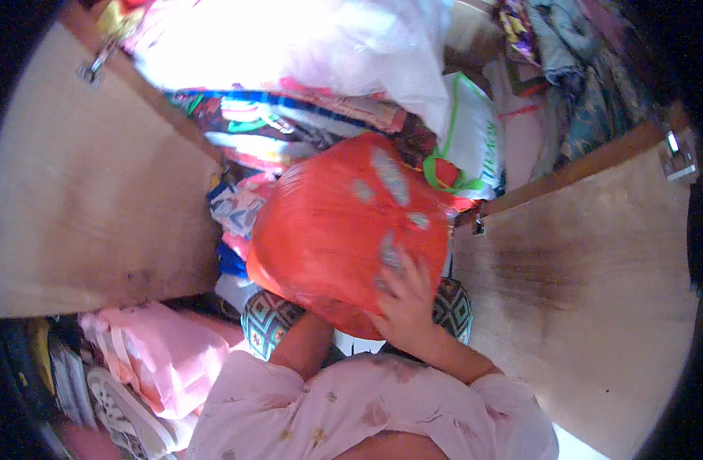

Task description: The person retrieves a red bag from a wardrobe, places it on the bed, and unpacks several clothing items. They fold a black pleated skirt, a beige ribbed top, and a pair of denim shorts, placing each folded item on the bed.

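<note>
A bulging red plastic bag [317, 230] sits in front of me, above my knees. Pale grey patches mark its right side; I cannot tell whether they are print or tears. My right hand [406, 305] is on the bag's lower right side, its blurred fingers spread over the plastic and its thumb at the near edge. My left forearm [305, 345] reaches beneath the bag's near side, and the bag hides that hand. Folded clothes and fabric [242, 207] are piled behind and to the left of the bag.
Wooden cabinet doors stand swung out at left [104, 190] and right [581, 276]. A large white plastic bag [305, 46] rests on the clothes. Beside it are a white bag with green trim [472, 138] and more fabric [593, 86]. A pink bag [161, 356] and a shoe [124, 408] lie lower left.
</note>
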A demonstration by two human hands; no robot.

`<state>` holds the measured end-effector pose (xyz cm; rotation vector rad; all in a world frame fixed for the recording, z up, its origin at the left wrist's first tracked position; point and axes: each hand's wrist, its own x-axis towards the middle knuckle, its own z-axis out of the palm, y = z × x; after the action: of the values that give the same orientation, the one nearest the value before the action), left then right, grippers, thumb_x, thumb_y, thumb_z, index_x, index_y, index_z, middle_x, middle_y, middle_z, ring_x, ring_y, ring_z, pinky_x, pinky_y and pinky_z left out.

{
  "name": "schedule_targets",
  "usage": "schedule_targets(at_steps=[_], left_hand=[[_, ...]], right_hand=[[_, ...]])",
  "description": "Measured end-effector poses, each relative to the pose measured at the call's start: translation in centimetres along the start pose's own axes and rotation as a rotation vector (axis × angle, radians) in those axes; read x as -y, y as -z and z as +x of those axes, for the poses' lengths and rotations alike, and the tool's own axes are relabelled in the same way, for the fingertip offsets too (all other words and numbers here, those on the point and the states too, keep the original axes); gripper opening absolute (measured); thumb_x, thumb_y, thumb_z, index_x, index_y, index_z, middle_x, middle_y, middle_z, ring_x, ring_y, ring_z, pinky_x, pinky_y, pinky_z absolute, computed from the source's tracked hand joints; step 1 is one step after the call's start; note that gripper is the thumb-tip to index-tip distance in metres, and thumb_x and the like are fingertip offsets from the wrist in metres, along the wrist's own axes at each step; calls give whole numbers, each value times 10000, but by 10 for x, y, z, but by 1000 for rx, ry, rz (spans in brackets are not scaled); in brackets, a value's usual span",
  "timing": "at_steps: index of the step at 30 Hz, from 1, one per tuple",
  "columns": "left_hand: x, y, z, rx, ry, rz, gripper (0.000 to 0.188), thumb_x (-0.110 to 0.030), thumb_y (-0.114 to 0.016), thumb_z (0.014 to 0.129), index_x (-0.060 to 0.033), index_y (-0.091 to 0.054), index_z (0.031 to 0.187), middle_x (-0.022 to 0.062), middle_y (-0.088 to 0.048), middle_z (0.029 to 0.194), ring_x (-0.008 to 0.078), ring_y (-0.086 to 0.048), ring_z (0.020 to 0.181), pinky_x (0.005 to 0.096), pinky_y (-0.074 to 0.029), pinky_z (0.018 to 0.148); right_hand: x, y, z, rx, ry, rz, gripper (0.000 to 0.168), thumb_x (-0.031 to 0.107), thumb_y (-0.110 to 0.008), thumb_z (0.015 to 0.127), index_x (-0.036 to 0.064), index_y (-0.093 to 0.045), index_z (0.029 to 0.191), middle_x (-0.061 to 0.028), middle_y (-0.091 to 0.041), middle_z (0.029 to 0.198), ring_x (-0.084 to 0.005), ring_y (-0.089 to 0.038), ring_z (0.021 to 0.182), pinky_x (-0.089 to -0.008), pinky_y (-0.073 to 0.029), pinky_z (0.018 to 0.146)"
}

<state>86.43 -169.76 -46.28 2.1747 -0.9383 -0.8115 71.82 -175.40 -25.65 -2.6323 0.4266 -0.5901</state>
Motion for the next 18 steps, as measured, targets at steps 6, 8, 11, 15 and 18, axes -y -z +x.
schedule_targets(at_steps=[6,8,11,15,18], left_hand=[[-22,-37,-9,224,-249,449,432,-344,-427,925,-22,-489,1206,153,-552,1161,258,-528,1080,363,-402,922],[-28,-47,-17,318,-330,571,426,-337,-430,925,-18,-492,1201,157,-555,1154,261,-530,1077,364,-404,918],[-33,-54,-37,515,-444,701,418,-327,-434,924,-13,-496,1193,163,-560,1143,264,-532,1074,366,-407,912],[-35,2,-61,986,-548,706,408,-314,-439,923,-5,-502,1183,171,-567,1129,268,-536,1069,368,-410,904],[-51,77,-61,1293,-713,59,348,-262,-466,915,-3,-533,1137,156,-592,1067,280,-561,988,368,-424,862]], right_hand=[[0,-63,49,5,181,-108,215,280,-606,717,135,-641,872,-94,-503,1190,-399,-297,1263,-659,-273,918],[-15,-91,59,101,129,-24,215,298,-586,742,141,-644,878,-92,-499,1204,-405,-286,1263,-673,-266,915],[-51,-122,41,235,131,-98,243,333,-568,764,148,-643,902,-85,-479,1241,-402,-261,1273,-692,-255,909],[-46,-105,17,417,167,-101,298,361,-552,767,166,-632,979,-85,-412,1324,-372,-205,1309,-711,-228,912],[-40,-82,24,656,121,45,367,405,-519,794,171,-610,1062,-71,-367,1366,-359,-187,1321,-709,-194,931]])
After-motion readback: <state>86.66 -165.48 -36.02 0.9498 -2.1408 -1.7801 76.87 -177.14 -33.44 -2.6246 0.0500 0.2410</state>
